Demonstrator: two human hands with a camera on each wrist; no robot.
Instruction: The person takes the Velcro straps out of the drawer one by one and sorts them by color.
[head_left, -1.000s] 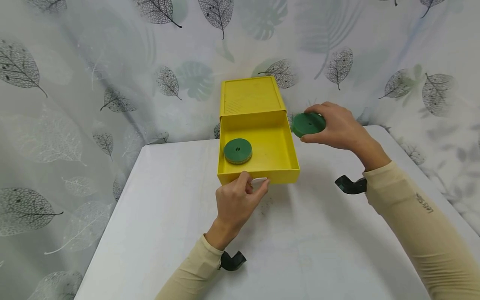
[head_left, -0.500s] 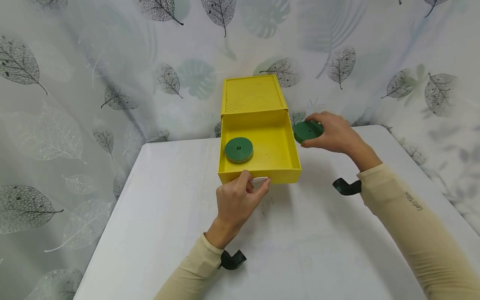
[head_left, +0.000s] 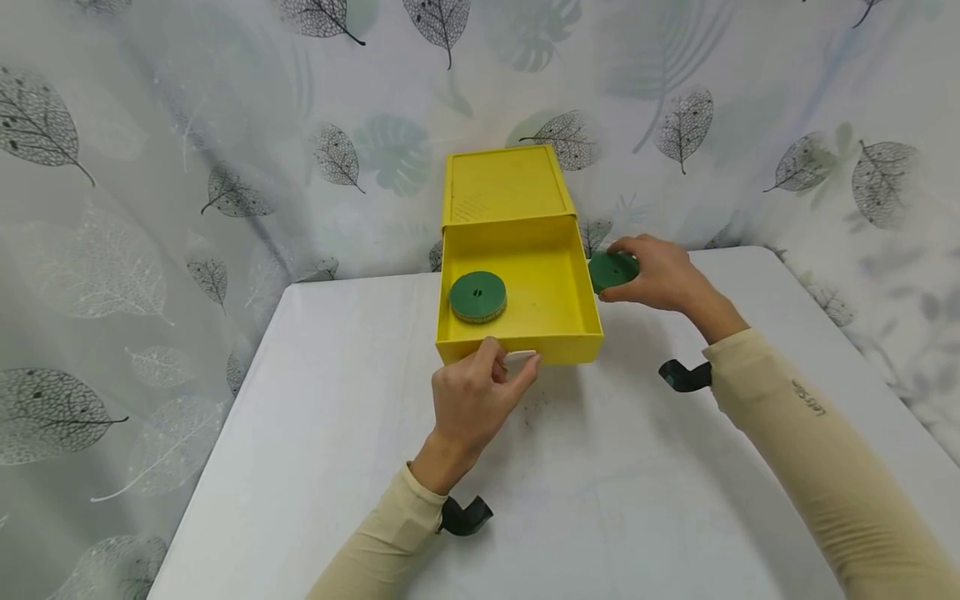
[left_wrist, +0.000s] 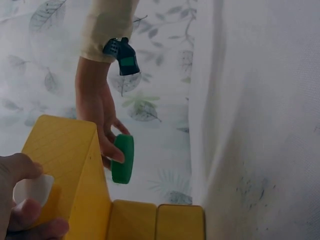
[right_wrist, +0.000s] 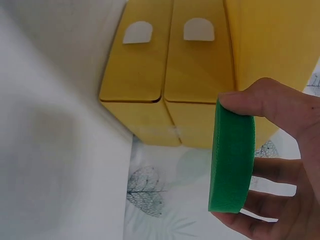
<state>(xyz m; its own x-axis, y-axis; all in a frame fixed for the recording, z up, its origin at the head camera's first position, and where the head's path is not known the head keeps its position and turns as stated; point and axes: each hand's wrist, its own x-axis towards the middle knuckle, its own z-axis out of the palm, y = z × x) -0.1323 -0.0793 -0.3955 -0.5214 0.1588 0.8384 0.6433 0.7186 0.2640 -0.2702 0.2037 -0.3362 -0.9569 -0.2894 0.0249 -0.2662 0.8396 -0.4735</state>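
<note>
A yellow drawer (head_left: pixel 573 350) stands pulled out of a small yellow cabinet (head_left: pixel 506 185). My left hand (head_left: pixel 474 404) pinches its white handle (head_left: pixel 520 357) at the front. Inside the drawer, on the left, lies a flat green disc (head_left: pixel 478 295) with a small slot at its centre. My right hand (head_left: pixel 663 273) grips a second green disc (head_left: pixel 611 272) by its edge, thumb on one side and fingers on the other. That disc is just outside the drawer's right wall. In the right wrist view the held disc (right_wrist: pixel 232 157) shows edge-on, with a ribbed rim.
Two closed yellow drawers (right_wrist: pixel 132 70) with white handles show in the right wrist view below the pulled-out one. The cabinet stands at the back of a white table (head_left: pixel 330 417), against a leaf-patterned curtain (head_left: pixel 390 75). Dark wrist cameras (head_left: pixel 465 517) jut from both sleeves.
My right hand has come down and slightly left with the green disc, closer beside the drawer. The left hand keeps its hold on the handle, and the drawer has not moved.
</note>
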